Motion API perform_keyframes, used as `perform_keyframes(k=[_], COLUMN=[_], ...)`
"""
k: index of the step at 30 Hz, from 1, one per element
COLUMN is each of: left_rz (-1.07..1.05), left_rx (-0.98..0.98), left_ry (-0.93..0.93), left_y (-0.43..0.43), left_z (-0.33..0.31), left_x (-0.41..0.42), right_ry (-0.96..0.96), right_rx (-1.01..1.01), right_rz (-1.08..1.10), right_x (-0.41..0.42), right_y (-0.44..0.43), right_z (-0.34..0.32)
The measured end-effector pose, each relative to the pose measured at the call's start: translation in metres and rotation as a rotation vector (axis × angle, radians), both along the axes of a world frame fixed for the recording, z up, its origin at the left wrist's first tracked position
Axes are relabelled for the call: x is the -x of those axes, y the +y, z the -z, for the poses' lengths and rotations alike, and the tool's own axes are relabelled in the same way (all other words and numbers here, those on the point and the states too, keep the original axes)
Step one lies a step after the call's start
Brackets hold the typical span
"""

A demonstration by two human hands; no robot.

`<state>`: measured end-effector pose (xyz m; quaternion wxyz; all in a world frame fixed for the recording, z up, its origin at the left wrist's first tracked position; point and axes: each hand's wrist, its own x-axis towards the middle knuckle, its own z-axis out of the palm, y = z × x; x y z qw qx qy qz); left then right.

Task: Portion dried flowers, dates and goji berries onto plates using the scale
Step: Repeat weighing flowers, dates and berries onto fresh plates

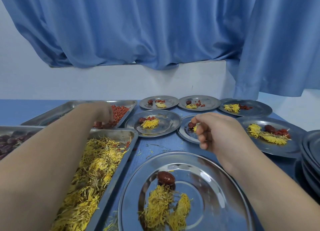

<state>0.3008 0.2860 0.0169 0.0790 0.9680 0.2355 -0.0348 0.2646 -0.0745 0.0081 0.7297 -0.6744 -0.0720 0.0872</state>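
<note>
At 10 o'clock, left hand: inside goji tray, fingers curled down among goji berries; fingertips blurred and half hidden by back of hand, cannot tell if any are held.
Right hand: at 2 o'clock, over mid plate; fingers loosely curled, index tip at date and a few yellow strands; pinching or only touching, cannot tell.
Near plate: at 6 o'clock; near date toward its far side, two flower clumps just nearer than it.
Flower tray: at 8 o'clock, heaped with flowers; left forearm across it.
Date tray: at 9 o'clock, cut by frame edge, holding dates.
Filled plates: five, from 12 to 3 o'clock, each with flowers and goji berries, a date on most.
Plate stack: at 3 o'clock, at frame edge.
Table: blue, loose petals scattered between trays and plates.
Curtain: blue, at 12 o'clock, hanging over white wall.
</note>
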Motion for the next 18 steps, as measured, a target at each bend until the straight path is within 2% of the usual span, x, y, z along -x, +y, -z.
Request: perform_keyframes(k=[5, 11, 18], left_rz=[0.025, 0.052, 0.256], left_rx=[0.077, 0.186, 0.483], left_ry=[-0.187, -0.282, -0.364], left_y=[-0.003, -0.004, -0.038], left_z=[-0.011, -0.01, -0.027], left_x=[0.001, 0.008, 0.032], right_ry=[-0.005, 0.0, 0.018], right_rx=[-0.012, -0.005, -0.052], right_rz=[-0.005, -0.004, -0.011], right_x=[0.001, 0.002, 0.006], right_y=[0.0, -0.001, -0.005], right_z=[0.0, -0.003, -0.013])
